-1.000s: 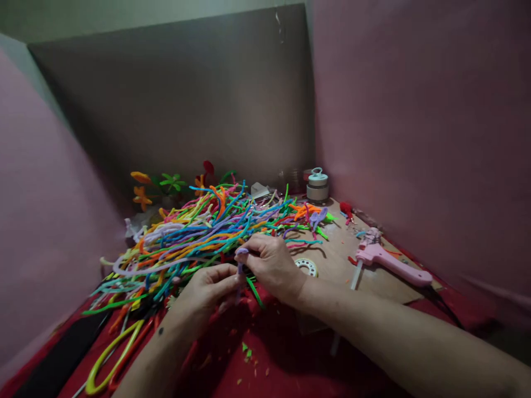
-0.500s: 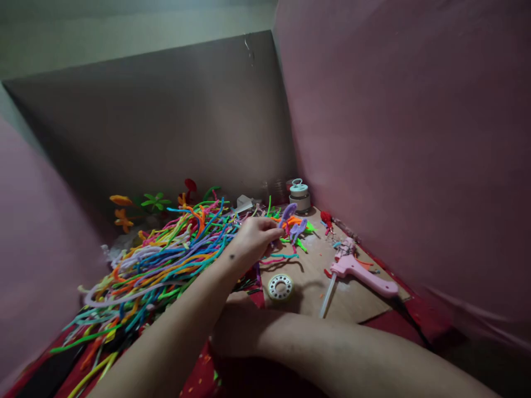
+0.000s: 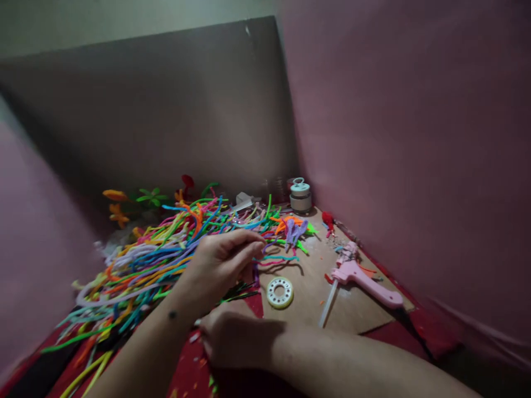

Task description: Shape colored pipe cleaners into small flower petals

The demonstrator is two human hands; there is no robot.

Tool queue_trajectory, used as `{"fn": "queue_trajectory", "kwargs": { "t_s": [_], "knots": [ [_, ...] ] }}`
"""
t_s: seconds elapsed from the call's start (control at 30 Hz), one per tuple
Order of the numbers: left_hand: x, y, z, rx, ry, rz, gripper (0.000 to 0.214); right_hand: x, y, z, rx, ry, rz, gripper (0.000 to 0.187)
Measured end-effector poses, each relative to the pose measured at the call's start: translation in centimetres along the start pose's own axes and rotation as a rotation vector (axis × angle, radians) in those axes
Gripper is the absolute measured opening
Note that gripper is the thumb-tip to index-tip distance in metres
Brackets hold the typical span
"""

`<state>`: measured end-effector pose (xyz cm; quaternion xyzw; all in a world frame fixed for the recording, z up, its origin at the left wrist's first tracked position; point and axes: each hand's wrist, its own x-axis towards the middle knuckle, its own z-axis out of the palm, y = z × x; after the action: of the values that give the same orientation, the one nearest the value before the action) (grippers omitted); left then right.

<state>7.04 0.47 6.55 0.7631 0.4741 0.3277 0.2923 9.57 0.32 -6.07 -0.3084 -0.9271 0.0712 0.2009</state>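
Dim light leaves a soft glow on the smooth grey far panel (image 3: 215,116); shadow darkens its left side and the near red fabric (image 3: 188,367); outlines look slightly blurred.

Red cloth (image 3: 396,334) under brn bd (image 3: 357,315) w/ tape roll (image 3: 280,304), glue gun (image 3: 369,283)

This was a small handicraft corner; whether in a home or a workshop could not be told. Fuzzy stems (image 3: 161,261) in many colours lay heaped along the left edge of a tan board (image 3: 360,310), a pink glue gun (image 3: 369,282) lay near its right edge, and fuzzy flowers (image 3: 119,215) showed behind the heap. Pink walls (image 3: 394,138) closed in both sides.
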Motion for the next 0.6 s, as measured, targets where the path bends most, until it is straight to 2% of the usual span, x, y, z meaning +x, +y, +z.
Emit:
{"fn": "queue_trajectory", "kwargs": {
  "t_s": [0.1,0.13,0.27,0.37,0.4,0.47,0.53,0.6],
  "knots": [
    [-2.7,-0.8,-4.1,-0.002,0.368,-0.018,0.021,-0.6,-0.2,-0.4,0.032,-0.096,0.081,0.019],
    [-3.3,-1.5,-5.5,0.018,0.479,-0.030,0.020,-0.7,-0.3,-0.5,0.034,-0.079,0.083,0.019],
    [-4.4,-6.0,-10.5,0.101,0.679,-0.132,0.021,-1.1,-0.4,-0.1,0.084,0.001,0.049,0.020],
    [-4.3,-10.1,-12.4,0.190,0.604,-0.212,0.024,-1.3,-0.6,0.1,0.134,0.015,0.059,0.021],
    [-4.1,-11.2,-12.6,0.245,0.572,-0.187,0.023,-1.4,-0.6,0.1,0.154,0.019,0.069,0.022],
    [-3.6,-13.1,-12.5,0.409,0.446,-0.131,0.020,-1.4,-0.6,-0.1,0.190,0.012,0.086,0.021],
    [-2.9,-14.2,-11.9,0.618,0.372,-0.087,0.023,-1.3,-0.5,-0.3,0.209,0.009,0.103,0.021],
    [-2.3,-14.7,-11.4,0.720,0.336,-0.057,0.022,-1.3,-0.5,-0.4,0.217,0.021,0.112,0.020]
  ]
}}
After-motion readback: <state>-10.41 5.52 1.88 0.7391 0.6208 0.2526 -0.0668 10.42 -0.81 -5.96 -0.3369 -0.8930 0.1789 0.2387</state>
